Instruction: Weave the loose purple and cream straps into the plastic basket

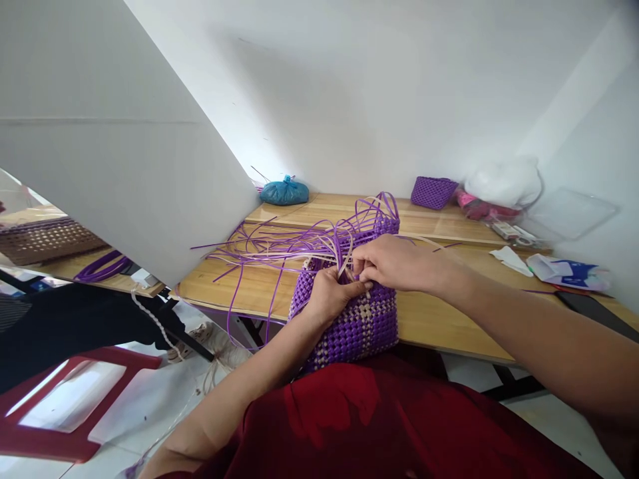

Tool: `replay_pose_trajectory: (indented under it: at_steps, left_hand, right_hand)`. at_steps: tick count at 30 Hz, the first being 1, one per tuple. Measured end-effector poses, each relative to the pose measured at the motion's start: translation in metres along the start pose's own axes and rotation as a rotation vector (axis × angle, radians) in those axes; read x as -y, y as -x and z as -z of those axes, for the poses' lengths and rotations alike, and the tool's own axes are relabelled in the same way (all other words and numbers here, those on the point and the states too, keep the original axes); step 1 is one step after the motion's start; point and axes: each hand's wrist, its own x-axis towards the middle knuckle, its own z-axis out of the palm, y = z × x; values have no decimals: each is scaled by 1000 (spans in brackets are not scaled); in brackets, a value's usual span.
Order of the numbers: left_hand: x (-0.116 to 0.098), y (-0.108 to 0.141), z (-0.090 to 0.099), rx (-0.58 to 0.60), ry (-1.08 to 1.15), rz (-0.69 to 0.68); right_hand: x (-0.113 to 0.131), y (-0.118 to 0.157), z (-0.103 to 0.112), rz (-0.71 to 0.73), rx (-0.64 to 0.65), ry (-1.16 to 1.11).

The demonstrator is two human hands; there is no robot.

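A purple and cream woven basket (362, 322) rests between my lap and the front edge of the table. Long loose purple and cream strips (289, 247) fan out from its upper edge, mostly to the left. My left hand (329, 293) is closed at the basket's rim, its thumb against the weave and strips rising beside the fingers. Close beside it, my right hand (382, 263) pinches at the same rim, with a strip at its fingertips. The exact spot between the fingertips is partly hidden.
On the wooden table (439, 319) are a blue tied bag (284, 191), a small purple woven basket (433, 191), a white plastic bag (504, 181), a blue-and-white packet (574, 271) and a dark phone-like slab (594, 309). A white partition (124, 133) stands left, with a red stool (74, 399) below.
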Motion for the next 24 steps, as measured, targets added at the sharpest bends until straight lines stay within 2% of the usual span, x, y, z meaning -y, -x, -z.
replay_pose_trajectory:
  at_steps: [6,8,10,12,14,16,18,21,24]
  left_hand:
    - [0,0,-1,12,25,-22]
    - [0,0,-3,-13,9,-40]
    - [-3,-1,-4,-26,-13,-68]
    - [-7,0,-5,-46,-51,-101]
    - [-14,1,-8,-88,-112,-150]
    - [-20,3,-10,-123,-146,-225]
    - [-23,4,-12,-105,-124,-248]
    - [-19,4,-12,-84,-95,-146]
    - [-10,3,-9,-92,-58,-82]
  right_hand:
    - [9,10,-19,85,-137,95]
    - [20,13,-19,89,-187,148]
    - [32,15,-15,69,-209,86]
    - [43,16,-6,22,-171,-85]
    - [48,14,7,-17,-76,-279]
    - [47,11,20,-52,25,-429]
    - [41,7,32,-81,95,-538]
    - [29,2,36,-27,143,-543]
    - [17,-1,23,125,98,-334]
